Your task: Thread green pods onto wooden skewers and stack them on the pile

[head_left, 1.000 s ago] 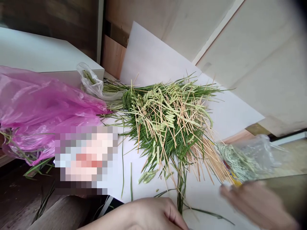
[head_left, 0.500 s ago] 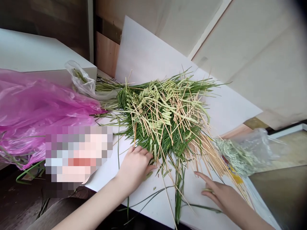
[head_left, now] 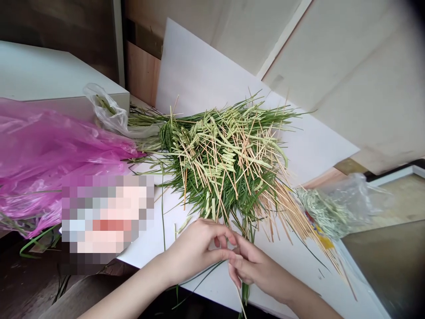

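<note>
My left hand (head_left: 207, 246) and my right hand (head_left: 249, 261) meet above the front of the white board, fingertips touching, with fingers closed in a pinch. Whatever sits between the fingertips is hidden. A thin wooden stick (head_left: 242, 301) shows just below my right fingers; I cannot tell whether it is held. Beyond the hands lies a heap of green grass-like stems (head_left: 199, 195), topped with pale green folded pieces (head_left: 229, 159) threaded on thin sticks. More bare wooden sticks (head_left: 299, 217) fan out to the right of the heap.
A pink plastic bag (head_left: 66, 137) lies on the left, beside a clear bag (head_left: 114, 113) with stems inside. At the right is a clear bag of pale green strands (head_left: 325, 212). A white panel (head_left: 206, 71) leans behind. A pixelated patch hides something at lower left.
My right hand has moved left, and its small green piece is no longer visible. My left hand has come away from the heap's edge, so both hands now meet.
</note>
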A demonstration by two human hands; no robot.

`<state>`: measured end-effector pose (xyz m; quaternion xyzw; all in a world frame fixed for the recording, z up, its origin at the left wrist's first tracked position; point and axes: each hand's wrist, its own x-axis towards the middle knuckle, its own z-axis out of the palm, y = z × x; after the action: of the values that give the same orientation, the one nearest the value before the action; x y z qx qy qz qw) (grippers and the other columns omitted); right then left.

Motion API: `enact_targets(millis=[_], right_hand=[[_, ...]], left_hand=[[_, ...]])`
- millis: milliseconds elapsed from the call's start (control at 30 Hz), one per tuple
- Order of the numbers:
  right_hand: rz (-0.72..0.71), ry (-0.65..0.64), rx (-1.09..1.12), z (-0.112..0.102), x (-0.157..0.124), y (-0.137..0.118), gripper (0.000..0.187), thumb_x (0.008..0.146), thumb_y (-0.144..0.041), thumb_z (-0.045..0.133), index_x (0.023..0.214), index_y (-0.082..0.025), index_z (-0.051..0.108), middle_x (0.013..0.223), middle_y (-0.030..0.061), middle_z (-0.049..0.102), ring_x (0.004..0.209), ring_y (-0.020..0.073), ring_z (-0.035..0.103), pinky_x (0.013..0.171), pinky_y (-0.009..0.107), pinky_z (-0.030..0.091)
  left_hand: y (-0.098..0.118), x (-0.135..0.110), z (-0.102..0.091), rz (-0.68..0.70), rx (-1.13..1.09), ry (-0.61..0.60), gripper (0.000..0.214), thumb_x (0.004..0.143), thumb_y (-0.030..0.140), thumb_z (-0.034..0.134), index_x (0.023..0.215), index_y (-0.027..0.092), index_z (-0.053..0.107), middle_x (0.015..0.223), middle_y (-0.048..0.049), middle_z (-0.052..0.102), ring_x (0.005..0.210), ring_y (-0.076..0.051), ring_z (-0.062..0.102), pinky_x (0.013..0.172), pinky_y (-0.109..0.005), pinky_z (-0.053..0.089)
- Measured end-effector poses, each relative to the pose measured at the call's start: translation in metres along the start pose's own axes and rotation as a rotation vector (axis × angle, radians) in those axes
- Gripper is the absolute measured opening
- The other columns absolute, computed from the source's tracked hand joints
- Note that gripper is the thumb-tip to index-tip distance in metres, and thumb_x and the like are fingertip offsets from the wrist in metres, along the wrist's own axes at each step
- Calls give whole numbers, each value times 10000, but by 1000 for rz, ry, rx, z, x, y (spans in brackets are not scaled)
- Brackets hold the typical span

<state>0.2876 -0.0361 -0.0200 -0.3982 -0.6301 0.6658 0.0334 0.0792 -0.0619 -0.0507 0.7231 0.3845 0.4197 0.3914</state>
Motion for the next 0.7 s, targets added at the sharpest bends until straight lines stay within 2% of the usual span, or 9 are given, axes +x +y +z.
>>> enact_targets(millis=[67,133,200,300,400,467,600,700], right_hand=[[40,-15,96,-1,1,-1,702,941,-651,650,1413,-176,437,642,-55,537,517,92,269,507,231,189],[56,6,183,-2,1,-2,678,906,-682,689,1335,-192,500,653,-61,496,529,80,264,501,225,161],[65,29,245,-4,-1,-3,703,887,-709,697,1344,-211,504,674,-59,485,537,78,263,500,221,149],[73,6,265,-5,-2,-2,677,909,-719,661,1344,-220,516,687,-38,550,501,69,230,489,222,151],[83,-13,262,-6,-1,-2,541,953,-690,623,1198,-210,574,692,-31,573,474,53,217,478,213,160],[83,-10,269,-6,0,-1,520,952,-685,628,1140,-204,571,688,-34,571,468,46,216,469,202,162],[66,12,256,-6,1,5,565,932,-711,626,1139,-192,549,683,-36,576,462,62,287,433,188,219],[34,54,176,-9,-1,9,545,988,-705,524,1028,-164,573,705,-11,580,508,91,404,462,207,310]], left_hand=[[1,0,1,22,-24,-9,232,895,409,742,965,188,734,812,7,725,787,-151,664,797,-258,443],[2,1,2,45,-19,-25,258,861,429,771,937,186,733,824,6,728,802,-154,665,805,-260,436],[3,2,4,47,-8,-21,244,845,417,789,873,183,727,798,9,725,782,-153,658,797,-261,430],[2,3,8,31,-1,19,169,869,319,781,802,181,710,752,20,711,736,-142,643,783,-255,429],[1,3,12,30,5,44,129,833,262,817,839,182,715,775,26,719,756,-142,654,810,-258,428],[0,2,13,25,9,43,133,825,258,823,828,179,715,772,28,718,757,-142,654,808,-261,427],[-1,3,10,10,-15,43,76,867,240,774,843,186,725,762,28,713,731,-132,643,769,-250,436],[-3,3,1,-6,-17,84,78,919,264,711,891,193,727,771,23,720,726,-133,640,751,-251,446]])
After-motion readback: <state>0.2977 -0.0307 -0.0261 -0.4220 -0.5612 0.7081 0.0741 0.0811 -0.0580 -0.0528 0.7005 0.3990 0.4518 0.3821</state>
